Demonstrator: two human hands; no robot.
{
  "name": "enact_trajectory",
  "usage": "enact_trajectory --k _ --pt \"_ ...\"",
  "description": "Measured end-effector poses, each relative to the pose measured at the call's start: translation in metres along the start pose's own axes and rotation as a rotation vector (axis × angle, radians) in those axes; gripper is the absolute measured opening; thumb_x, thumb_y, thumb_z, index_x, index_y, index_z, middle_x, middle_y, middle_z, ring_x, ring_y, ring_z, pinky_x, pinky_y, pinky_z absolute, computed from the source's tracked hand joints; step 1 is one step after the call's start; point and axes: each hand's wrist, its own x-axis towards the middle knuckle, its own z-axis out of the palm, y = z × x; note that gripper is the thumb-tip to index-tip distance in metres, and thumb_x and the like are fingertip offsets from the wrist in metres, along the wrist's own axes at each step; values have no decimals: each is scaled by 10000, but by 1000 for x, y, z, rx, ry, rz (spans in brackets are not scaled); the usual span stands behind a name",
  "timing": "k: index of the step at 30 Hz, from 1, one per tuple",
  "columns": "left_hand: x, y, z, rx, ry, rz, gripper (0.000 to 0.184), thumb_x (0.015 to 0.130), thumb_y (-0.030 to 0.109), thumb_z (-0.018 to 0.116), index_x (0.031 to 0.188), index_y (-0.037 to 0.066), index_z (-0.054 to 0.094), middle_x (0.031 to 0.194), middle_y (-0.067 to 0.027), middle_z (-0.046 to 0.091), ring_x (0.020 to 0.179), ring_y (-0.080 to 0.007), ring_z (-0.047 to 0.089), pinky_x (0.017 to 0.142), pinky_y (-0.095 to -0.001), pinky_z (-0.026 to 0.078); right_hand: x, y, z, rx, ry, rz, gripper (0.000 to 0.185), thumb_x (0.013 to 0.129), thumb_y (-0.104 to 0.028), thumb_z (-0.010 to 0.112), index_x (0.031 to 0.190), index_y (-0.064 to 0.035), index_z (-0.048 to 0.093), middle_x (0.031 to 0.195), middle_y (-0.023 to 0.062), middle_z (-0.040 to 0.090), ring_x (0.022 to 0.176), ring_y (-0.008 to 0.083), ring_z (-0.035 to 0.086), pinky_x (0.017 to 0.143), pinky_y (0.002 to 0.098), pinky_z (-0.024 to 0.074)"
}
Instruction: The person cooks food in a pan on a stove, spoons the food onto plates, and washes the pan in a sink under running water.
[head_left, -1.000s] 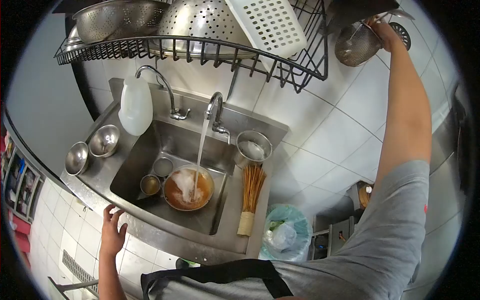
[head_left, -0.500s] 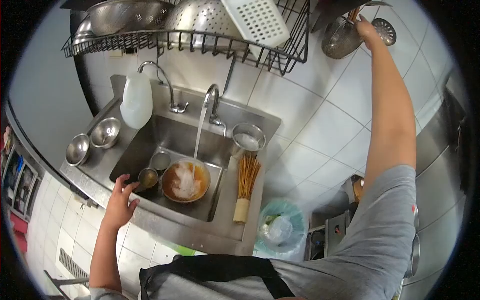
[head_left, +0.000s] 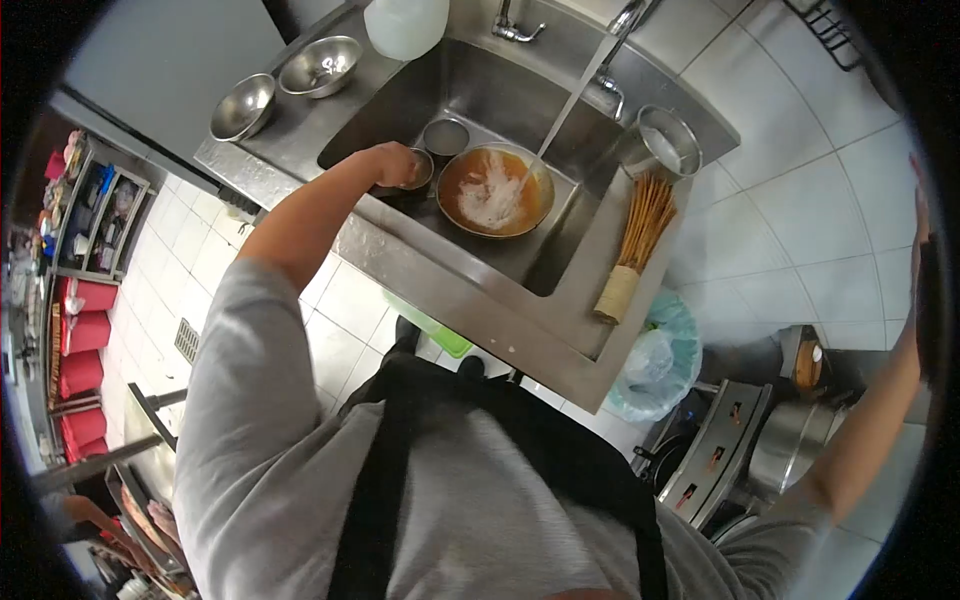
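Note:
My left hand (head_left: 396,165) reaches into the sink (head_left: 480,85), its fingers wrapped at the rim of a small metal cup (head_left: 422,172). Beside it stands another small cup (head_left: 446,137). A round pan (head_left: 496,190) holds orange-brown liquid with white foam, and water runs into it from the faucet (head_left: 628,20). My right hand (head_left: 918,205) is at the far right edge, partly cut off by the dark border; its fingers are hard to make out.
Two metal bowls (head_left: 243,107) sit on the left ledge near a white jug (head_left: 405,25). On the right ledge are a metal pot (head_left: 662,143) and a bamboo brush (head_left: 637,240). A lined bin (head_left: 655,365) and a stove (head_left: 716,450) stand at the lower right.
My left hand has moved from the sink's front edge to the small cup and closed at it. My right hand has left the hanging strainer and come down at the right; the view has tilted down.

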Motion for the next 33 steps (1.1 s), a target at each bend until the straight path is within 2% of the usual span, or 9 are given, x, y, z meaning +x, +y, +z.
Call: enact_trajectory --k 3,6,8,12,17,20,24,31,33 --pt "58 -27 48 -408 -533 -92 265 808 153 523 1018 22 618 1091 -151 591 933 -286 591 744 -409 483 -82 -61 20 -37 -291 199 370 924 -189 412 1269 -64 457 1300 116 455 1224 229 398 1039 339 268" --pt "105 -57 110 155 -719 110 348 840 180 502 1163 63 557 1142 -130 578 978 -272 577 799 -391 472 -148 -134 24 216 -558 577 321 919 -137 433 1225 -69 502 1294 90 462 1210 223 413 1032 334 277" --pt "120 -75 131 303 -816 106 372 842 234 515 1179 82 558 1170 -124 563 1015 -282 556 842 -400 447 -201 -176 20 706 -472 1190 308 903 -111 448 1195 -49 520 1235 98 513 1167 236 459 990 330 323" --pt "137 -112 165 160 -886 98 394 810 308 549 1141 98 594 1202 -117 541 1066 -293 523 861 -407 417 -266 -254 1 354 -924 962 281 881 -70 490 1148 -4 545 1105 120 591 1043 215 548 920 309 393" --pt "133 -102 163 125 -838 170 493 809 340 573 1235 101 503 1287 -121 455 1134 -288 467 908 -428 383 -296 -338 -1 558 -944 1541 290 884 -126 526 1151 -14 548 1063 129 602 1001 178 567 857 300 443" --pt "156 -113 213 -104 -838 -21 598 808 316 606 1326 104 396 1352 -124 387 1187 -269 424 926 -455 381 -281 -369 -7 522 -1005 1641 295 878 -141 542 1151 -28 553 1040 118 611 976 174 576 839 300 451" --pt "177 -108 257 -174 -894 180 489 818 403 573 1168 63 562 1213 -129 527 1075 -264 508 902 -432 370 -286 -392 -18 513 -957 1647 293 874 -140 546 1149 -39 557 1010 108 620 944 169 584 818 299 457" --pt "106 -74 89 -927 -1061 -315 590 757 374 680 1240 104 474 1116 -129 562 979 -299 544 845 -420 431 -274 -410 -24 467 -900 1713 288 875 -131 544 1139 -15 551 1025 104 611 933 166 585 798 300 465" --pt "106 -82 84 -1088 -1084 -320 514 785 314 662 1216 96 485 972 -126 597 835 -268 573 743 -391 461 -259 -408 -18 473 -877 1750 283 876 -120 540 1135 -8 550 1031 106 607 932 160 582 802 298 463"
